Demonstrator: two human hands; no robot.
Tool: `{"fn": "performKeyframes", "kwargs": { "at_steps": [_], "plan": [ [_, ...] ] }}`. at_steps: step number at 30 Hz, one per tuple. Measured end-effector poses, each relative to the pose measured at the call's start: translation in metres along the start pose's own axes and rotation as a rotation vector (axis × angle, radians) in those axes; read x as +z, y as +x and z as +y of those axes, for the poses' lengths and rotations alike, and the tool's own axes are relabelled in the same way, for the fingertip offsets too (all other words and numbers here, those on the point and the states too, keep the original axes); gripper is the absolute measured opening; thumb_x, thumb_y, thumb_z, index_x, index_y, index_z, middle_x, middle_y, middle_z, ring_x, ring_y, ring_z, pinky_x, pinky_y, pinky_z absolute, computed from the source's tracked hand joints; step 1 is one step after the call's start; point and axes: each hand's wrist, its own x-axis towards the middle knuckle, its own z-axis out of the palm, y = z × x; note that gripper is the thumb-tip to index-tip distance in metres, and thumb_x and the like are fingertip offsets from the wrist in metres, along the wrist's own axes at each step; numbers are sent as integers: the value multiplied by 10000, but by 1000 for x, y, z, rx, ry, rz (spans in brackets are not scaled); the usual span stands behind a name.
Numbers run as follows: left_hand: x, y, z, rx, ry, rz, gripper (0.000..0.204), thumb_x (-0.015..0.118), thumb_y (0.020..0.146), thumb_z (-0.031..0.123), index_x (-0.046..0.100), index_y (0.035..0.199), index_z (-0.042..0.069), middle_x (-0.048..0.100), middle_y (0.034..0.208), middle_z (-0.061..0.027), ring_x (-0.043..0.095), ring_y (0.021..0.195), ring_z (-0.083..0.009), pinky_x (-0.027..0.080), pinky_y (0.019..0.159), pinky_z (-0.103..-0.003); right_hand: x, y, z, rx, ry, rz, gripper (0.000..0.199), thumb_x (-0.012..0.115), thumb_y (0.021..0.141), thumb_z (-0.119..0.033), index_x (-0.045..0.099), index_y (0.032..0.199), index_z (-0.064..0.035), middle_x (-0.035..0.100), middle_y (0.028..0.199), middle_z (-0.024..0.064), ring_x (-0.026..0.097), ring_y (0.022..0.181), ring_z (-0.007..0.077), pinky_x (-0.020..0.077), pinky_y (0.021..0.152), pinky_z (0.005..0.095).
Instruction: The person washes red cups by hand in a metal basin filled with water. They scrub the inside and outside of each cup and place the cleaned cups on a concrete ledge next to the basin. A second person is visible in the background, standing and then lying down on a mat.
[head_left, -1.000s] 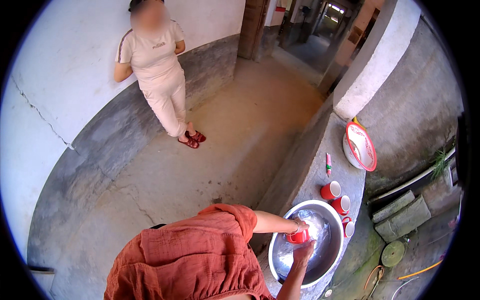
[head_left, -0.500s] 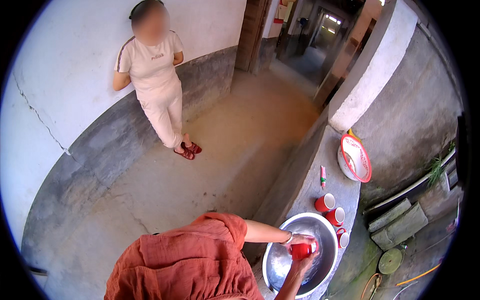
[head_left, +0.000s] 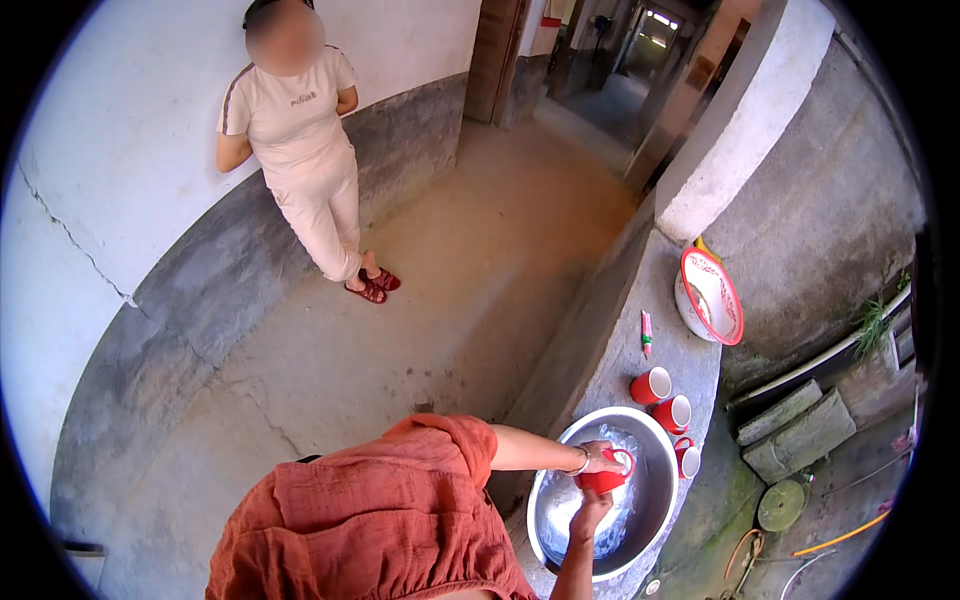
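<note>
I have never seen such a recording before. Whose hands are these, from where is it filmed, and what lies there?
There is no machine: a person works with two bare hands. All the pictures come from one wide camera on that person's head, looking down, so straight edges look curved. The left hand grips a red mug over a metal basin; the right hand is at the mug too, though its exact grip is unclear. On the grey ledge also stand three other red mugs, a pink tube and a red-rimmed bowl. Someone else stands by the wall.
</note>
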Motion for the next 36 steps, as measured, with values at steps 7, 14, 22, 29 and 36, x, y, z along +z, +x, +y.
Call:
{"fn": "performKeyframes", "kwargs": {
  "at_steps": [7,14,22,29,36],
  "plan": [
    [-15,20,-2,-133,-89,-190,551,637,663,519,561,991,83,606,895,-132,623,638,-240,504,453,-367,-6,-6,3,-315,-790,-49,342,496,877,-207,478,1112,40,545,1038,149,523,930,253,400,816,356],
    [13,-4,9,-147,-343,-211,619,638,632,555,587,987,50,622,887,-135,625,702,-262,518,537,-374,7,6,-40,-59,169,222,406,540,858,-288,506,1100,36,569,1010,133,556,883,204,450,769,306],
    [-11,-24,35,-205,-242,-317,514,569,714,565,597,966,118,625,833,-73,608,747,-189,484,663,-371,-6,-16,-17,-343,-411,93,305,470,894,-168,478,1096,60,531,1094,149,525,972,246,409,829,341],
    [-1,-17,18,-25,47,-103,753,647,644,538,488,1114,-28,592,979,-163,607,806,-258,490,692,-340,-11,-10,-23,-56,-24,40,434,534,851,-268,441,1154,28,520,1093,162,502,979,257,380,862,362],
    [5,30,-25,-118,575,85,721,485,683,638,602,1052,30,566,1068,-223,585,934,-300,450,805,-393,-80,6,7,-461,-1504,-357,195,470,792,-84,527,955,7,506,907,176,464,908,371,355,817,457]
  ]
}}
